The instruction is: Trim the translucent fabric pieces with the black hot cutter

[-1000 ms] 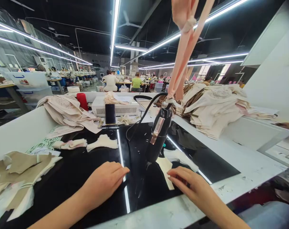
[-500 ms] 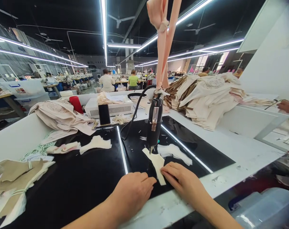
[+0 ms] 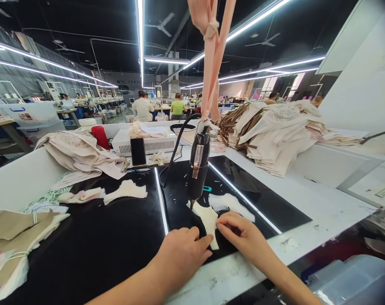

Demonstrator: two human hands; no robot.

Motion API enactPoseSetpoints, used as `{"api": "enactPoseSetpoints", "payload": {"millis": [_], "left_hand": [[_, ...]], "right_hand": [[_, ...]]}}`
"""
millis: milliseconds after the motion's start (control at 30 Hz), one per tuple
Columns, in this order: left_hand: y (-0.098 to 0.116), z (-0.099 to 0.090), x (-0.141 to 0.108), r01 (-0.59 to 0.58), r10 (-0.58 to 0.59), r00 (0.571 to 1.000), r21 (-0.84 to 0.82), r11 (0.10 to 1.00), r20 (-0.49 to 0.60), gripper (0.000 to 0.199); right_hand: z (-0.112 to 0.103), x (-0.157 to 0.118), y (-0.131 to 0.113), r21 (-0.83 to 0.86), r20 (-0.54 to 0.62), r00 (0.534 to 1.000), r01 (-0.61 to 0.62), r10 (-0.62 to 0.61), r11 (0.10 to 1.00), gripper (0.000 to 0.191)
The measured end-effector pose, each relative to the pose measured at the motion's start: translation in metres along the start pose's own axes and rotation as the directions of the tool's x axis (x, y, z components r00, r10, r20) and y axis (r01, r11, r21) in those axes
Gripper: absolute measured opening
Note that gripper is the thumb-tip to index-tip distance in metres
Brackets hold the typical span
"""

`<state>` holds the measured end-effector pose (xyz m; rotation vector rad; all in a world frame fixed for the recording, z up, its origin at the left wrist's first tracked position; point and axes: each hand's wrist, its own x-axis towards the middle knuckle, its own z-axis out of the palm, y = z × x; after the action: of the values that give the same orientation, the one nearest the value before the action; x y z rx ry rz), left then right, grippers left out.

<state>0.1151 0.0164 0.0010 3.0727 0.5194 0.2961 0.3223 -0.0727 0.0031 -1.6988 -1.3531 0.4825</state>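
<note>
A cream fabric piece [image 3: 208, 217] with curved edges lies on the black board, its narrow end toward me. My right hand [image 3: 238, 231] pinches its right edge between thumb and fingers. With fingers closed, my left hand [image 3: 186, 250] grips the piece's lower end near the fingertips. Above the fabric hangs a black hand-held tool [image 3: 199, 169] with a narrow metal tip, tied to pink cloth strips [image 3: 210, 72]. The tip is at the fabric's upper left edge; whether it touches cannot be made out. A white fabric stack [image 3: 232, 204] lies right of the piece.
Another cream stack [image 3: 125, 191] and tied beige pieces [image 3: 20, 231] lie at left. A phone [image 3: 138, 151] leans against a white box [image 3: 160, 143]. Large garment piles [image 3: 275, 131] stand at back right. A black cord [image 3: 171, 156] loops beside the tool; small scraps and a teal clip [image 3: 207, 188] lie behind it.
My left hand has come onto the fabric's lower end. The fabric has turned a little, and the tool's tip is now at its left edge. Another person's hand at far right has left view.
</note>
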Motion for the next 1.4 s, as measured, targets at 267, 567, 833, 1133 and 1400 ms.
{"api": "enactPoseSetpoints", "payload": {"millis": [267, 567, 833, 1133, 1400], "left_hand": [[0.003, 0.002, 0.002, -0.012, 0.012, 1.000, 0.033, 0.999, -0.015, 0.031], [0.005, -0.008, 0.004, 0.047, -0.043, 0.998, -0.093, 0.995, 0.045, 0.034], [-0.009, -0.022, -0.012, 0.192, -0.162, 0.980, -0.732, 0.654, 0.112, 0.035], [-0.017, -0.038, -0.036, 0.298, -0.261, 0.911, -0.947, -0.122, 0.321, 0.050], [-0.042, -0.058, -0.066, 0.387, -0.404, 0.835, -0.921, -0.052, 0.374, 0.045]], "right_hand": [[-0.010, 0.028, -0.022, 0.328, -0.123, 0.981, -0.103, 0.150, 0.939, 0.045], [-0.023, 0.015, -0.044, 0.459, -0.302, 0.950, 0.212, -0.073, 0.863, 0.035], [-0.004, -0.032, -0.048, 0.418, -0.080, 0.953, 0.300, -0.294, 0.858, 0.048], [0.033, -0.037, -0.070, 0.379, 0.087, 0.977, 0.150, -0.196, 0.913, 0.042], [0.058, -0.031, -0.056, 0.459, 0.268, 0.958, -0.219, 0.101, 0.861, 0.040]]}}
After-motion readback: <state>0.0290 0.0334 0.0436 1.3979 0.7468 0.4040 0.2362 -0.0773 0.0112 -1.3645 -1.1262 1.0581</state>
